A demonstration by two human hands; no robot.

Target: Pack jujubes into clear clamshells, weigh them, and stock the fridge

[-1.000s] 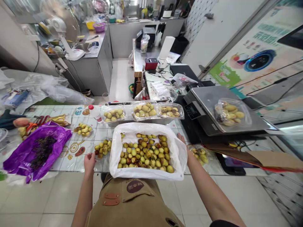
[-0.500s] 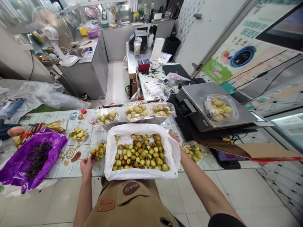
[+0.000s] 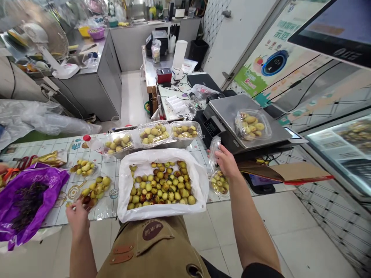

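My left hand [image 3: 77, 217] pinches the near edge of a clear plastic container of small yellow-green fruit [image 3: 97, 189], left of the basin. In my right hand [image 3: 227, 160] is a clear plastic box or lid [image 3: 213, 152], tilted up nearly on edge; which of the two I cannot tell. Just below it lies another clear pack of fruit [image 3: 219, 183], partly behind my wrist. Between my hands stands a basin lined with a white plastic bag [image 3: 123, 193], holding many yellow-green fruits with brown patches [image 3: 162, 185], which look like jujubes.
Clear packs of fruit [image 3: 155, 135] stand in a row behind the basin. A scale [image 3: 228, 108] at right carries a filled pack [image 3: 252, 125]. To the left are a small fruit pack [image 3: 84, 168] and a purple bag [image 3: 55, 193] with dark contents. A cardboard piece [image 3: 301, 172] juts out at right.
My left hand has moved left, and the fruit container has shifted left with it. My right hand has come up from beside the basin and now holds the clear plastic piece. The view has turned slightly right.
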